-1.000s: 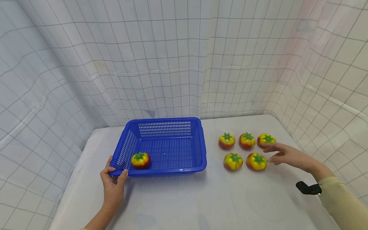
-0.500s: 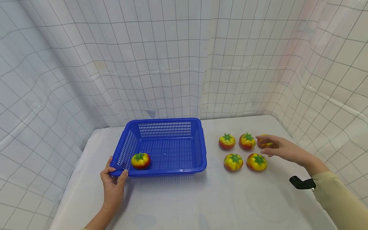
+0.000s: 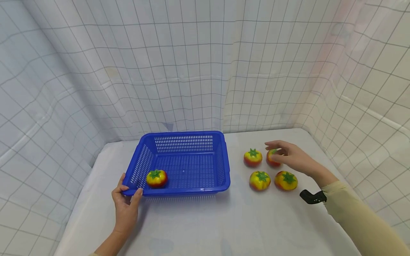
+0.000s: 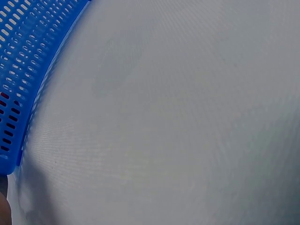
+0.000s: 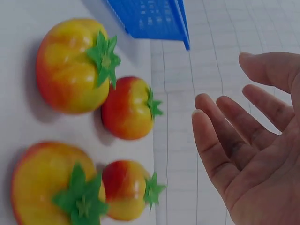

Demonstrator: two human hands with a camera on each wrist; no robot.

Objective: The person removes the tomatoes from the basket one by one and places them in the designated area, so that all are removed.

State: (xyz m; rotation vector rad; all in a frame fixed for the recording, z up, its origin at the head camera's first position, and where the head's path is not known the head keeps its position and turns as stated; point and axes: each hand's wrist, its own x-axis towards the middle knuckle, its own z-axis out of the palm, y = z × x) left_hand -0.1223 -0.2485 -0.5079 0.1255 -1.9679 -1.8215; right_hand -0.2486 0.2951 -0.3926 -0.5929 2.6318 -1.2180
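Observation:
My left hand [image 3: 125, 206] holds the near left corner of a blue plastic basket [image 3: 179, 192], thumb on its rim. Inside, near that corner, sits one red-yellow toy tomato [image 3: 157, 178]. The left wrist view shows the basket's slotted side [image 4: 23, 70] and a sliver of finger. My right hand [image 3: 293, 156] hovers over the tomatoes at the right, partly covering the back middle tomato [image 3: 272, 160]. In the right wrist view the right hand [image 5: 262, 154] is empty, fingers spread and slightly bent, apart from the tomatoes. The back row's rightmost tomato is hidden in the head view.
On the white tabletop [image 3: 198, 227] stand a back left tomato [image 3: 252, 157], a front left tomato [image 3: 259, 180] and a front right tomato [image 3: 286, 180]. A grid-patterned white curtain [image 3: 198, 71] encloses the table's back and sides. A black strap device [image 3: 313, 196] sits at the right wrist.
My right hand has moved left and slightly away from me, from beside the rightmost tomatoes to over the back middle one. The left hand and basket have stayed put.

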